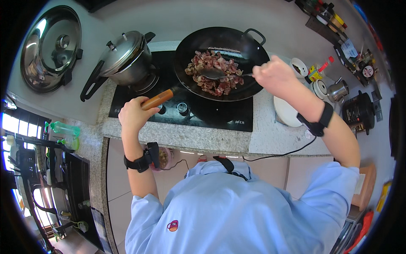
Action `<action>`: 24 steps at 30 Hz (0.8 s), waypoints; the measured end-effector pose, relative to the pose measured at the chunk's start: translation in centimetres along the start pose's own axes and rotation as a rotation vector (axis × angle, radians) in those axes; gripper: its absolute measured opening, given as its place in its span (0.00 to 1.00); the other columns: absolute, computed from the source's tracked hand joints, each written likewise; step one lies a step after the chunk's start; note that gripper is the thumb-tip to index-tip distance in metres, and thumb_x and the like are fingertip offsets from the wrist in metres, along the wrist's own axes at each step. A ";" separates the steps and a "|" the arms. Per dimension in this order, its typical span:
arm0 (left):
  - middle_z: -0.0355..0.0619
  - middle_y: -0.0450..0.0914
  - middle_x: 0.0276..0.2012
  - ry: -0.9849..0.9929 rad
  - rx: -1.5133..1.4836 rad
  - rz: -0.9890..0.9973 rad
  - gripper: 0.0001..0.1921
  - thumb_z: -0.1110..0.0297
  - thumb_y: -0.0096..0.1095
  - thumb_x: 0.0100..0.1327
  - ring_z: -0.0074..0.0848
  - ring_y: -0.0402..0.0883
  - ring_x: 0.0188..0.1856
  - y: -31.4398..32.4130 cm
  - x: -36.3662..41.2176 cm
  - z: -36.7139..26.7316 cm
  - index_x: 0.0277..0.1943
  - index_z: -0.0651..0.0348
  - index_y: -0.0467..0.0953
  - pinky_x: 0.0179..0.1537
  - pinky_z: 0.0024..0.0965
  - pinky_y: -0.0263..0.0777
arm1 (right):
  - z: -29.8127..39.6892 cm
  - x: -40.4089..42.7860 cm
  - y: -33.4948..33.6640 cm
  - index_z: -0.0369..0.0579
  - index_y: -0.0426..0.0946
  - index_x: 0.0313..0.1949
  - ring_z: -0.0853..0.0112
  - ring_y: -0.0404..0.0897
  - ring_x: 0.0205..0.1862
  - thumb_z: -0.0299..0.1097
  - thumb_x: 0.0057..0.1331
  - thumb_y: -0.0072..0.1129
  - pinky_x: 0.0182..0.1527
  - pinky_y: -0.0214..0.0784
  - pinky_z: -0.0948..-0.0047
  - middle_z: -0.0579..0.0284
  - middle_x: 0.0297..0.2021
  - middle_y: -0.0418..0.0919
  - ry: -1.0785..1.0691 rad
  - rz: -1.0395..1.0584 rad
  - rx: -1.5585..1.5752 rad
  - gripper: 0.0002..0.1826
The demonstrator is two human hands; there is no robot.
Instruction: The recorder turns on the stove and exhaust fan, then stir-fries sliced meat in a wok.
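A dark wok (pixel 253 83) sits on the right side of a black glass gas hob (pixel 203 117). My left hand (pixel 134 115) grips the wok's wooden handle (pixel 160 98). Above the wok's right rim, my right hand (pixel 274 76) is closed around the handle of a metal spatula or ladle (pixel 212 74). Its broad head rests among sliced meat pieces (pixel 219 87), reddish with pale fatty parts, heaped in the wok's middle. Most of that handle's grip is hidden by my fingers. Faint steam seems to hang near the wok's far right side.
A pressure cooker (pixel 127 60) stands on the left burner, its black handle jutting toward me. A large steel lid (pixel 50 50) leans at far left. On the right counter are a white plate (pixel 287 111), a small bowl (pixel 298 67), a red-capped bottle (pixel 320 69) and a steel pot (pixel 338 90).
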State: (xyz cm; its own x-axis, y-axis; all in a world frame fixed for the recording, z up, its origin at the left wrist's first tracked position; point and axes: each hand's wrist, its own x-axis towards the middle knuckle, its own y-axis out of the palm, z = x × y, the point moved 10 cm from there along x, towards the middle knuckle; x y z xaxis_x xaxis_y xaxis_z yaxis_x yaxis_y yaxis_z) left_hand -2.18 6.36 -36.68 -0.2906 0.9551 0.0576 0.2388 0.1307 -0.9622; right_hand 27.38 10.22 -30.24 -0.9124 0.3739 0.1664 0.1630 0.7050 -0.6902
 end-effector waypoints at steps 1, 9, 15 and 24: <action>0.43 0.82 0.32 -0.004 -0.004 -0.004 0.24 0.51 0.72 0.39 0.34 0.81 0.35 -0.1 0.0 0.0 0.41 0.50 0.81 0.39 0.33 0.73 | 0.3 -0.8 -0.3 0.50 0.66 0.18 0.75 0.70 0.14 0.32 0.46 0.53 0.26 0.59 0.75 0.69 0.10 0.67 -0.038 0.070 -0.003 0.05; 0.43 0.82 0.30 0.005 0.009 -0.006 0.25 0.50 0.72 0.38 0.33 0.81 0.35 -0.3 -0.2 -0.4 0.41 0.50 0.81 0.39 0.33 0.72 | 0.5 -2.3 -0.3 0.50 0.68 0.16 0.74 0.74 0.16 0.31 0.43 0.55 0.25 0.60 0.75 0.67 0.10 0.70 -0.008 0.074 0.029 0.05; 0.43 0.82 0.30 0.013 0.025 -0.007 0.24 0.50 0.72 0.38 0.33 0.82 0.35 -0.2 -0.1 -0.5 0.40 0.51 0.81 0.38 0.33 0.73 | 1.8 -3.5 -1.6 0.50 0.66 0.17 0.71 0.73 0.15 0.34 0.53 0.54 0.25 0.60 0.76 0.66 0.10 0.69 -0.098 0.223 -0.002 0.10; 0.43 0.82 0.29 0.018 0.023 -0.001 0.25 0.48 0.72 0.38 0.34 0.81 0.34 -0.1 -0.2 -0.6 0.41 0.51 0.81 0.37 0.33 0.73 | -2.6 -4.2 -2.6 0.51 0.71 0.16 0.73 0.75 0.15 0.31 0.43 0.56 0.29 0.63 0.77 0.66 0.10 0.72 -0.096 0.316 0.002 0.04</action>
State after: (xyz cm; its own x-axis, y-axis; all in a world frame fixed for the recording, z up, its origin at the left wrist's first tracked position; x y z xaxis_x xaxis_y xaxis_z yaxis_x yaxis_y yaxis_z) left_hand -1.57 6.29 -36.45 -0.2741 0.9596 0.0630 0.2169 0.1255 -0.9681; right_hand 31.71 8.41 -27.35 -0.8480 0.5156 -0.1229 0.4430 0.5622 -0.6984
